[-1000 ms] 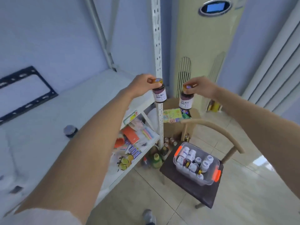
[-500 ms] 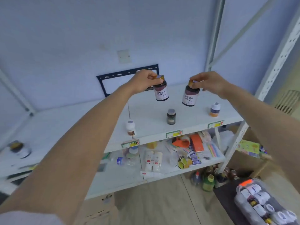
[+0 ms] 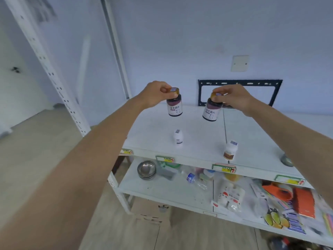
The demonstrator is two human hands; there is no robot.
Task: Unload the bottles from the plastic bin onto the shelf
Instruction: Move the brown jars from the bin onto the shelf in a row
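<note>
My left hand (image 3: 155, 94) pinches the gold cap of a dark bottle with a white label (image 3: 174, 107), held in the air above the white upper shelf (image 3: 198, 130). My right hand (image 3: 232, 97) grips the cap of a second dark bottle (image 3: 212, 110) of the same kind, tilted a little, also above the shelf. Two small white bottles stand on the shelf below them, one (image 3: 178, 138) under the left bottle and one (image 3: 230, 149) with a brown label near the front edge. The plastic bin is out of view.
A black metal frame (image 3: 239, 83) leans against the wall behind the shelf. A white perforated post (image 3: 52, 74) rises at the left. The lower shelf (image 3: 162, 192) holds steel bowls (image 3: 146, 169), a plastic bottle, packets and orange items. A grey round object (image 3: 286, 159) sits by my right forearm.
The view has swung left along the shelf, away from the chair and bin. Both hands still carry their bottles, now over the shelf's left section above two white bottles.
</note>
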